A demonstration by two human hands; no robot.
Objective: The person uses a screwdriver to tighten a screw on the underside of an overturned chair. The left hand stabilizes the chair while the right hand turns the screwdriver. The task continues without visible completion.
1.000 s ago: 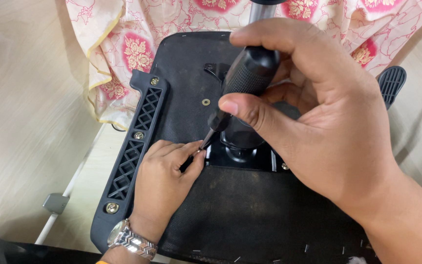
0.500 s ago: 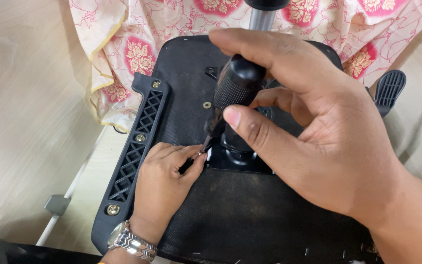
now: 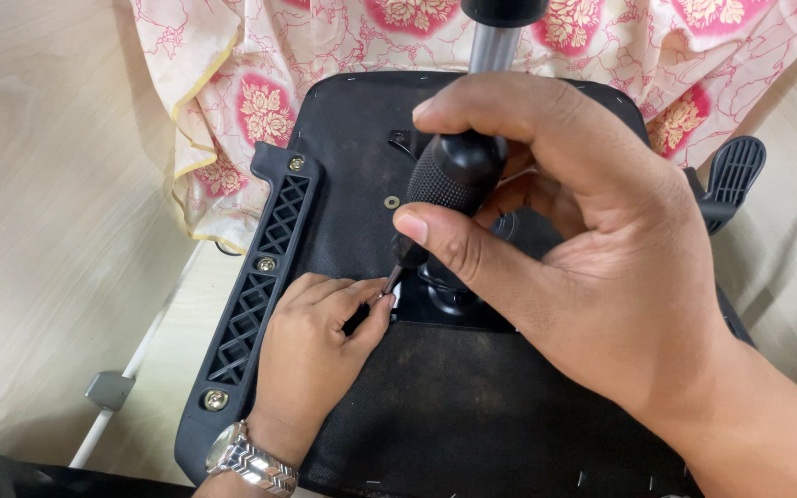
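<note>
While the screwdriver stands nearly upright over the upturned seat, the entries run as follows.

Right hand: right hand (image 3: 592, 267) is wrapped tight around the black knurled handle of the screwdriver (image 3: 449, 180), thumb pressed along its lower side, fingers curled over the top.
Left hand: left hand (image 3: 320, 346) rests on the seat underside (image 3: 472, 415), fingertips pinched together at the screwdriver tip, seemingly steadying a small fastener there; the fastener itself is too small to make out.
Tool position: tip meets the seat just at the left edge of the black centre mechanism (image 3: 454, 300).
Change: compared with the earlier views, the handle has risen from a leaning angle towards vertical, and the right hand has shifted over its top; the left hand stays pinched at the same spot.
Reading: the tool looks to be squaring up on the fastener, so driving appears to be at an early stage.
Armrest bracket: black lattice bracket (image 3: 265, 267) along the seat's left edge, carrying brass-coloured screws (image 3: 216, 399).
Gas column: grey cylinder (image 3: 493, 46) rising at the top.
Cloth: pink floral cloth (image 3: 260, 83) under the seat.
Wrist: metal watch (image 3: 246, 456) on the left wrist.
</note>
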